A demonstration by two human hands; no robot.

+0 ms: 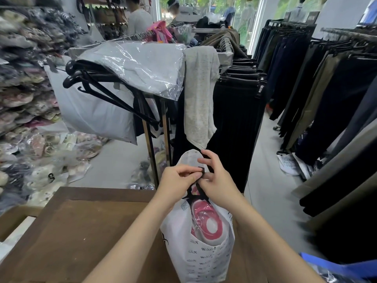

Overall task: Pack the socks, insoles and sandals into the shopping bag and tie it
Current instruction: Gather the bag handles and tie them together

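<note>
A white printed shopping bag (201, 256) stands on the brown wooden table (81, 231). Through its opening shows a pink and white sandal (206, 219) wrapped in clear plastic. A pale insole (190, 158) sticks up above the bag's mouth. The bag's black handles (196, 187) are drawn together over the opening. My left hand (177, 178) and my right hand (214, 176) both pinch these black handles at the top, fingers touching. Socks are not visible.
A clothes rack (155, 123) with black hangers, a plastic-wrapped grey garment (138, 64) and a grey cloth (201, 92) stands just beyond the table. Bagged shoes pile up at left. Dark trousers hang at right. Two people stand far back.
</note>
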